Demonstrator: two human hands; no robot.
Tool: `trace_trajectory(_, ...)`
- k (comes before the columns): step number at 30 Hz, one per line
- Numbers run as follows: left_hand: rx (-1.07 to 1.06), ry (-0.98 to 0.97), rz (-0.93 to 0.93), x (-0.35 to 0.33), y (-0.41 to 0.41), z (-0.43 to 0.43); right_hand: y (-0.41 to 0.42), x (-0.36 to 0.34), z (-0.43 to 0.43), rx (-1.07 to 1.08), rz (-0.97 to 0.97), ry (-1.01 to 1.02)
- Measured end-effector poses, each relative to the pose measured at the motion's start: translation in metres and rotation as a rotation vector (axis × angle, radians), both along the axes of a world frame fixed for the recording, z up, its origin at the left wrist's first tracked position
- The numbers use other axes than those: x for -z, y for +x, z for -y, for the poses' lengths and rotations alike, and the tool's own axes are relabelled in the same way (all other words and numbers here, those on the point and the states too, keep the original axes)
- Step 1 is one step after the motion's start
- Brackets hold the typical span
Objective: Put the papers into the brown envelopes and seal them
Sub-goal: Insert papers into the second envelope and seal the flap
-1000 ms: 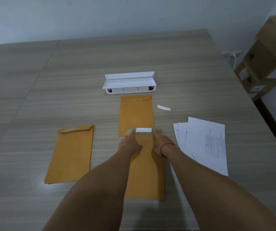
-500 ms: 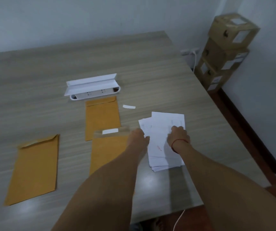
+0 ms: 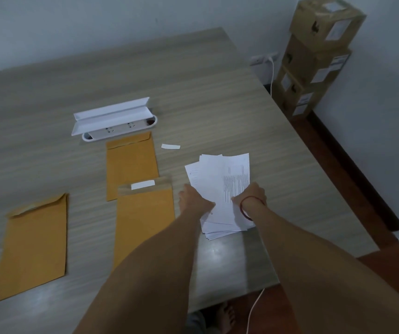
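Papers (image 3: 217, 179) are lying on the table (image 3: 217, 104), just right of the open envelope (image 3: 143, 213); light, floppy, sliding easily. The right hand (image 3: 250, 195) is pinching their near edge with its fingers (image 3: 236, 200); the left hand (image 3: 194, 201) is resting alongside, its grip unclear.

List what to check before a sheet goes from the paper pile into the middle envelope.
1. The left hand and right hand are on the papers: ok.
2. Only one sheet pinched: cannot tell, the grip is hidden.
3. Pile squared up: not ok, sheets fanned out.
4. The middle envelope has its flap open: ok.
5. The white strip is in place on that flap for sealing: ok.
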State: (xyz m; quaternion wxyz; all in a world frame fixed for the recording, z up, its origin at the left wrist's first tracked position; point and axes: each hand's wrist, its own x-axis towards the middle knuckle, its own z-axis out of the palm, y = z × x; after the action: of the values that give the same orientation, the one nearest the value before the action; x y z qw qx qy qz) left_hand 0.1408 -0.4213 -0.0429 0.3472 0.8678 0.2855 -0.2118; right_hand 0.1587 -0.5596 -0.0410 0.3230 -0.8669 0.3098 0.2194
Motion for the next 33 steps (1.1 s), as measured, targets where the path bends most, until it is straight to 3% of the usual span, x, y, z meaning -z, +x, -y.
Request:
trace_trajectory(16,-0.180,-0.235,-0.009,0.010,-0.001,-0.013,-0.002,-0.004,-0.020,0.055,0.091,0.039)
trace_trajectory(22,-0.191,-0.276,0.004,0.007,-0.007,-0.013,-0.001,-0.008,-0.023,-0.002,0.060,0.132)
trace_trajectory(29,-0.247,-0.261,0.136,0.022,-0.001,-0.020,-0.007,-0.011,-0.018,0.009,0.067,0.376)
trace_trajectory(33,-0.280,-0.346,0.188,0.005,0.000,-0.019,-0.010,-0.021,-0.017,-0.036,0.063,0.430)
